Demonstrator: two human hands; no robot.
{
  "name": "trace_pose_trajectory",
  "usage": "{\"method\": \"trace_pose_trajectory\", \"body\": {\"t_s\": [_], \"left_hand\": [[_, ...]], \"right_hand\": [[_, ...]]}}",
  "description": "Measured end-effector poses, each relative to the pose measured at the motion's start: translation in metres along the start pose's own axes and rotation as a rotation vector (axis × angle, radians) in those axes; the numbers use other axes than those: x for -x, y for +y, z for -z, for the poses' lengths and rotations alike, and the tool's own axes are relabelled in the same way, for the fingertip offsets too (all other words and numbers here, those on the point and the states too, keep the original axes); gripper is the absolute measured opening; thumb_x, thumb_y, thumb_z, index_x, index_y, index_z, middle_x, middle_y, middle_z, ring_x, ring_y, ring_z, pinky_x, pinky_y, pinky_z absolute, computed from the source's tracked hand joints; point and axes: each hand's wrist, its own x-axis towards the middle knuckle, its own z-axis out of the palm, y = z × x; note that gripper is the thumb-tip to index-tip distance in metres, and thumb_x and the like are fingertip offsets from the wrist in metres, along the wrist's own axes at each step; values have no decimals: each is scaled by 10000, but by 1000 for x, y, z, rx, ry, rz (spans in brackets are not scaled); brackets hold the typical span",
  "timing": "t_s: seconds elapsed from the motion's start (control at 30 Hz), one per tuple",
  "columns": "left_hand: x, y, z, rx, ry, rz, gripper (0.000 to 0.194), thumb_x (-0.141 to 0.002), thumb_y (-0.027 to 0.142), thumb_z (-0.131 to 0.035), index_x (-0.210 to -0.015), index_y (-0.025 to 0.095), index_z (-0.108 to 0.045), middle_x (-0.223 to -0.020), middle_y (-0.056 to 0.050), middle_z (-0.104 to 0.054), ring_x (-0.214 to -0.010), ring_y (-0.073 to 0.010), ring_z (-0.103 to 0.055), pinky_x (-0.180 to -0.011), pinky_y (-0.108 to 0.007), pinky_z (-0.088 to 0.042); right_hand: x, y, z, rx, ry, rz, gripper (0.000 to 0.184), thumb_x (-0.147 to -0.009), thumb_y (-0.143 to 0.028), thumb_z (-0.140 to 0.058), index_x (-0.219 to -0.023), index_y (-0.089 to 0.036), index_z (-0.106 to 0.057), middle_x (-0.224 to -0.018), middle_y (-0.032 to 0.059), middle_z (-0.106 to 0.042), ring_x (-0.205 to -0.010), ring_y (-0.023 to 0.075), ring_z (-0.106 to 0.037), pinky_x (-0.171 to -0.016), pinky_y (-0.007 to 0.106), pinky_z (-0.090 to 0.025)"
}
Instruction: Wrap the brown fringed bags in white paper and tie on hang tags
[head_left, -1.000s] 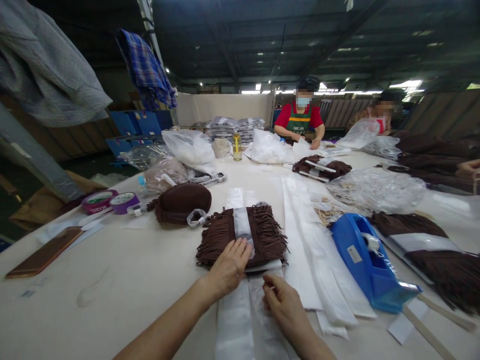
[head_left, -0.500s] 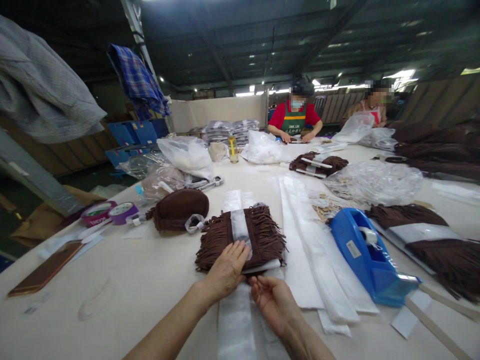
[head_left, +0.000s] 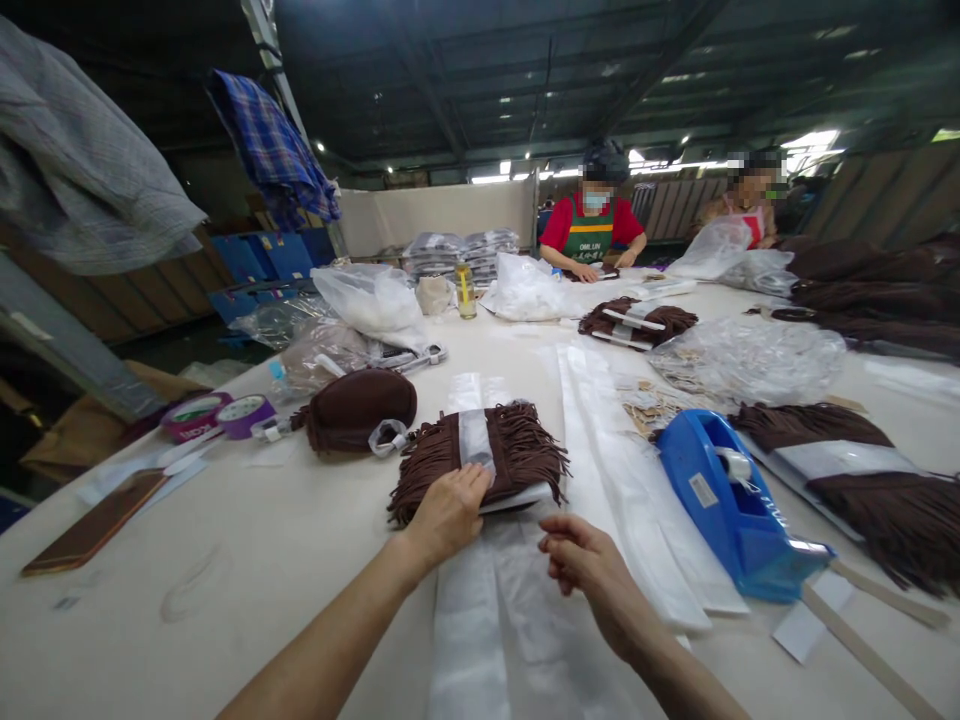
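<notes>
Dark brown fringed bag, crossed by a translucent whitish band. Plain dark brown pouch. Bright blue tape dispenser with a white label. Purple tape rolls. Off-white table. Hanging shirt in blue plaid; another garment, grey, faintly checked. Co-worker's apron: green, yellow-orange stripe, over red sleeves.

There are two bare hands, one left hand and one right hand, and two people across the table. On it are three brown fringed bags, one rounded brown pouch, two rolls of purple tape, one blue tape dispenser, one glass bottle and one flat brown case. Two shirts hang at the left. The small tan tags are too many and too small to count
</notes>
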Motion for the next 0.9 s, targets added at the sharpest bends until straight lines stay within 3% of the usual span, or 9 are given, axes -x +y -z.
{"method": "trace_pose_trajectory", "body": {"t_s": [0.17,0.23,0.37,0.5,0.63,0.9], "left_hand": [[-7,-6,17,31,-5,48,532,-669,91,-510,-1196,161,-503,-1210,-86,-578,-1112,-229,-540,-949,-319,-422],[-11,-8,26,32,-9,71,519,-662,120,-509,-1179,172,-529,-1086,-82,-647,-1009,-248,-600,-870,-328,-465],[-19,-14,48,23,-19,100,480,-637,148,-507,-1107,193,-594,-895,-73,-696,-867,-249,-643,-756,-303,-483],[-25,-18,64,14,-35,96,414,-618,153,-505,-1004,201,-644,-809,-65,-696,-787,-232,-647,-677,-267,-472],[-28,-20,69,7,-41,93,387,-621,174,-515,-985,197,-645,-823,-63,-695,-798,-229,-644,-679,-262,-466],[-25,-18,68,-18,-44,89,363,-617,166,-522,-956,193,-649,-803,-60,-696,-772,-221,-648,-655,-252,-469]], "right_hand": [[3,22,31,822,129,523,106,-673,-254,-577,-752,-205,-628,-750,24,-600,-661,187,-551,-635,318,-411],[3,29,28,1005,114,621,137,-744,-267,-536,-836,-203,-615,-855,52,-605,-774,218,-568,-722,345,-414],[0,30,7,1296,17,680,194,-815,-181,-455,-946,-162,-597,-991,106,-596,-949,247,-534,-807,347,-400],[-3,26,-7,1515,-27,681,138,-795,-188,-528,-902,-156,-608,-978,104,-606,-922,259,-532,-767,352,-390],[-11,32,-6,1701,-15,877,26,-769,-175,-601,-787,-188,-615,-853,45,-628,-812,223,-558,-681,324,-367],[-32,45,-5,1810,-11,1167,189,-671,43,-529,-699,-135,-583,-697,89,-610,-649,231,-535,-626,330,-351]]}}
